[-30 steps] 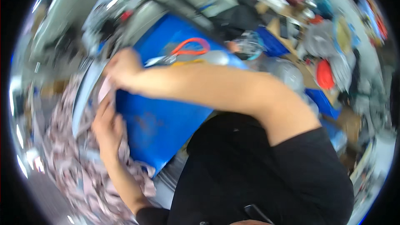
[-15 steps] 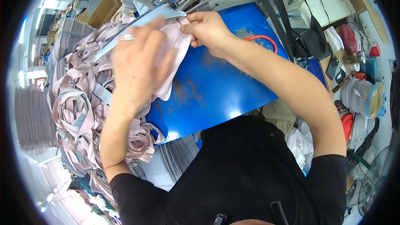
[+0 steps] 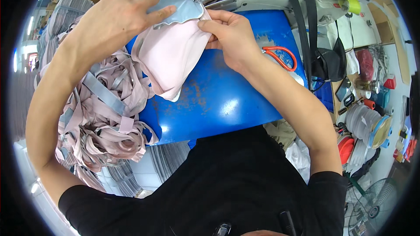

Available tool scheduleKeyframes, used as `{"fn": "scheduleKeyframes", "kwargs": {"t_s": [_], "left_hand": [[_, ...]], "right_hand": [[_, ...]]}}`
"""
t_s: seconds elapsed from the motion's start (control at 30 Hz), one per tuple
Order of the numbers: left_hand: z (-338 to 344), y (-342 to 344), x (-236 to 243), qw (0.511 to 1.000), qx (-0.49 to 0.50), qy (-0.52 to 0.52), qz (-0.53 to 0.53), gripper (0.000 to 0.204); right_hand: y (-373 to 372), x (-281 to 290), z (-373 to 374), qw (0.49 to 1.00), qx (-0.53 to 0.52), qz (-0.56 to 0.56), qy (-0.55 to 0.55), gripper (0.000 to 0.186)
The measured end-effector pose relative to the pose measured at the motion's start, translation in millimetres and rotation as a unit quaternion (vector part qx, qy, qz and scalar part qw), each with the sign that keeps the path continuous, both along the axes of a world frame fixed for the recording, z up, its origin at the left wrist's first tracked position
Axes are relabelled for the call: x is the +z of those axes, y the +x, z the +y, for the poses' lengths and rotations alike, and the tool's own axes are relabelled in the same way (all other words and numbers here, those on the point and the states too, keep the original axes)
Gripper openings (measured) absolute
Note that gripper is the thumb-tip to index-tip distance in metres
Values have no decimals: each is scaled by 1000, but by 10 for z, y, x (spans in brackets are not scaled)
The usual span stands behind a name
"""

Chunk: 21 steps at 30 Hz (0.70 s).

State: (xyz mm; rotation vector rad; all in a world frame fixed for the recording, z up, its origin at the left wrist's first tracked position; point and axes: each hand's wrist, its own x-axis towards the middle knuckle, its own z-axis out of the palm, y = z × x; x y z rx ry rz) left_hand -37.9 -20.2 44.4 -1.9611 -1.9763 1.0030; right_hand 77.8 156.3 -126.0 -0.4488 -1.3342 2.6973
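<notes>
A layered pale pink fabric piece [image 3: 168, 57] hangs over the blue work surface [image 3: 218, 91], with a grey-blue fabric layer [image 3: 181, 13] along its far end, by the metal parts of a sewing machine [image 3: 258, 0]. My right hand [image 3: 232, 35] pinches the pink fabric's right edge between thumb and fingers. My left hand [image 3: 122, 15] reaches over the left side of the grey-blue layer. Its thumb and forefinger are apart, the thumb lying on the cloth; the other fingertips are partly hidden. A ring shows on one finger.
Tangled pink and grey fabric strips [image 3: 109, 118] are heaped left of the blue surface. Red-handled scissors [image 3: 282, 57] lie right of my right hand. Black straps [image 3: 308, 30] hang beyond them. White tape rolls [image 3: 365, 118] and a fan [image 3: 374, 209] stand at the right.
My left hand has swept left and away from me across the fabric, uncovering the pink piece. The grey-blue layer now lies bunched at the far end. My right hand keeps its pinch.
</notes>
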Motion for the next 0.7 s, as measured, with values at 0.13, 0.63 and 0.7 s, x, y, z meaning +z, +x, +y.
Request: {"fn": "scheduleKeyframes", "kwargs": {"t_s": [0.13, 0.63, 0.7], "left_hand": [[69, 221, -14, 999, 36, 20, -8, 69], [343, 852, -500, 967, 164, 179, -74, 34], [398, 902, -557, 958, 197, 191, -88, 38]], "right_hand": [[-64, -27, -26, 999, -19, 19, -20, 27], [154, -231, -132, 994, -72, 78, 28, 33], [196, -266, -137, 994, -65, 75, 35, 32]]}}
